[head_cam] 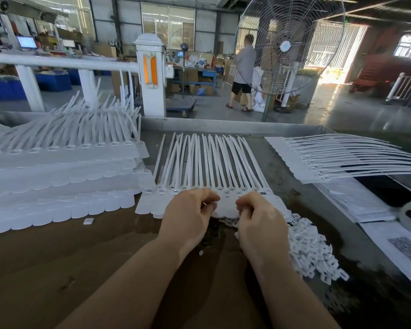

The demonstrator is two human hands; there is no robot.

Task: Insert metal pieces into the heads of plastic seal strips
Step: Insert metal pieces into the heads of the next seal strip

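A row of white plastic seal strips (207,162) lies in front of me, tails pointing away, heads (176,191) in a line near my hands. My left hand (188,219) hovers over the heads with fingers curled, pinching something small that I cannot make out. My right hand (259,222) is beside it, fingers curled in over the strip tags, and what it holds is hidden. A heap of small white pieces (313,248) lies just right of my right hand.
A tall stack of seal strips (62,167) fills the left of the brown table (57,269). Another fanned row of seal strips (342,160) lies at the right above papers (389,236). One loose piece (88,221) lies alone. A standing fan (285,46) and a person are beyond.
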